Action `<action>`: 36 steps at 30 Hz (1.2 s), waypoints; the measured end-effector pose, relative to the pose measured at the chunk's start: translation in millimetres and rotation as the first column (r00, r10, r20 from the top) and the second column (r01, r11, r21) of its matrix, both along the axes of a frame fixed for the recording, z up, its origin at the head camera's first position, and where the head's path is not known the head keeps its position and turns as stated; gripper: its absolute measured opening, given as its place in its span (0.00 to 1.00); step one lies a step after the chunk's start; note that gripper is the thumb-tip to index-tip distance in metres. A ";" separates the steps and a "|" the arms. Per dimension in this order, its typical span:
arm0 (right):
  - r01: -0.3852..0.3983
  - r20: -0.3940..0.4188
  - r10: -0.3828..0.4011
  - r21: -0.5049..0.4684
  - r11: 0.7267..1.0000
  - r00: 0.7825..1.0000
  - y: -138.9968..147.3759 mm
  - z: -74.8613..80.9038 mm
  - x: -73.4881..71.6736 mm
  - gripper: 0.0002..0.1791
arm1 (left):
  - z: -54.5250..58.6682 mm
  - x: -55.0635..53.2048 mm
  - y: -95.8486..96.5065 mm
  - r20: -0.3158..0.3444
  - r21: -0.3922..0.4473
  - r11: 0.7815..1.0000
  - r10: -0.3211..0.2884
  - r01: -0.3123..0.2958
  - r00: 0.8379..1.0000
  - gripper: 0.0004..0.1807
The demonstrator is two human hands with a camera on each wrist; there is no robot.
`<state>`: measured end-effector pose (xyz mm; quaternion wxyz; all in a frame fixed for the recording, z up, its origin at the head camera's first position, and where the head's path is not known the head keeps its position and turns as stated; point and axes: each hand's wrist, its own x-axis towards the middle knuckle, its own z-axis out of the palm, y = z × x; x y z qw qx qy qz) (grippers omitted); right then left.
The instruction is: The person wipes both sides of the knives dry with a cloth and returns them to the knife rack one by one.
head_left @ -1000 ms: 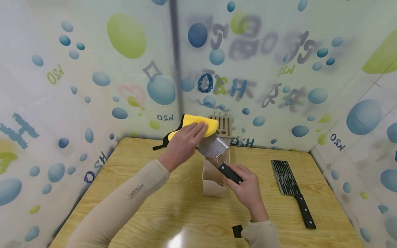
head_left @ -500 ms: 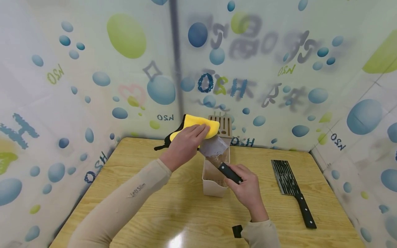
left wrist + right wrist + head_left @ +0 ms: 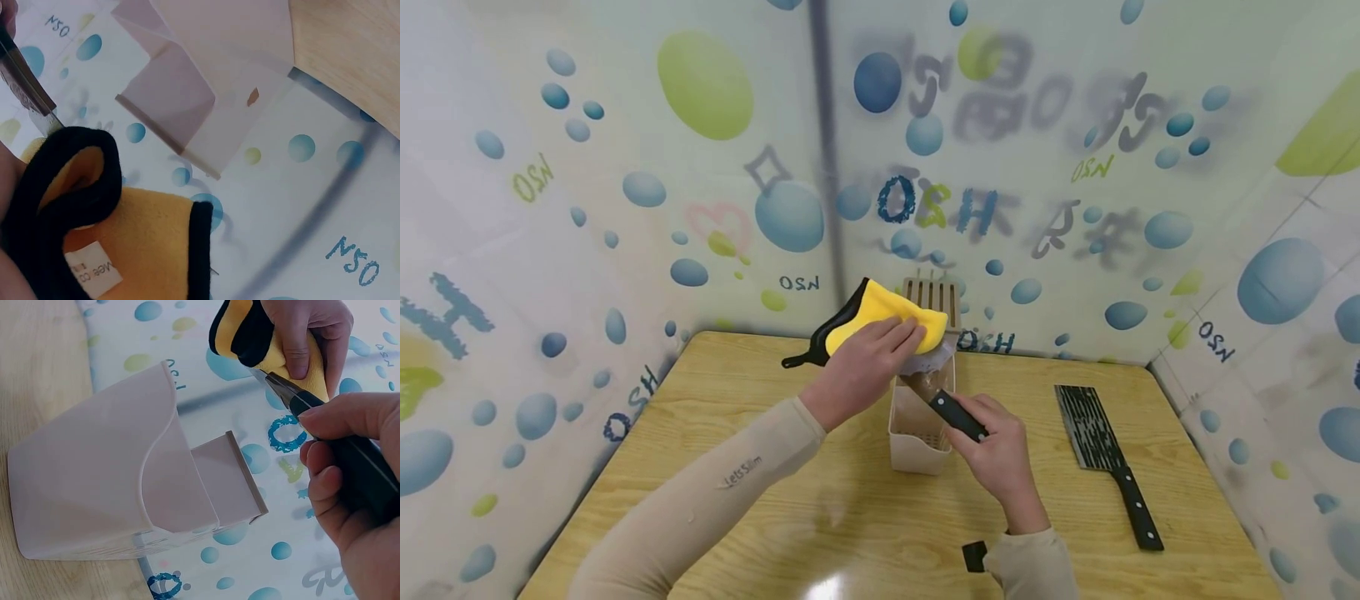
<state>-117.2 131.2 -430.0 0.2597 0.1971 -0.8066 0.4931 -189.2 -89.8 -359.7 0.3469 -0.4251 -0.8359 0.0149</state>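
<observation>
My left hand [image 3: 868,354] holds a yellow cloth [image 3: 880,308] with black trim, folded over the broad metal blade of a kitchen knife. A white label [image 3: 94,269] on the cloth shows in the left wrist view. My right hand [image 3: 996,446] grips the black riveted handle of the kitchen knife [image 3: 958,417], its blade slanting up and left. Most of the blade is hidden by the cloth and left fingers. Beneath and behind the blade stands a pale knife holder [image 3: 917,454] with a slotted top at the back; the right wrist view shows its side wall [image 3: 87,469].
A cleaver [image 3: 1090,429] with a dark streaked blade and black handle lies on the wooden table [image 3: 775,525] at the right. Patterned walls [image 3: 1045,167] close off the back and sides. A small black piece [image 3: 974,557] sits beside the right sleeve.
My left hand and the cloth have moved right and slightly down along the blade, covering more of it. The right hand and knife have stayed nearly still.
</observation>
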 end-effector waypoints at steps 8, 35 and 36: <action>0.028 0.017 -0.028 0.007 1.000 0.999 0.5 -0.6 -2.0 0.19 | -4.0 4.8 1.3 -0.047 -0.052 0.998 -0.030 0.027 0.998 0.27; 0.081 0.108 -0.078 -0.023 0.996 0.991 -1.5 0.2 1.0 0.19 | -16.9 23.2 3.4 -0.090 -0.170 0.984 -0.064 0.048 0.994 0.31; 0.085 0.111 -0.082 -0.022 0.996 0.990 -1.6 0.3 0.9 0.19 | -17.1 24.0 3.3 -0.086 -0.167 0.985 -0.065 0.050 0.994 0.31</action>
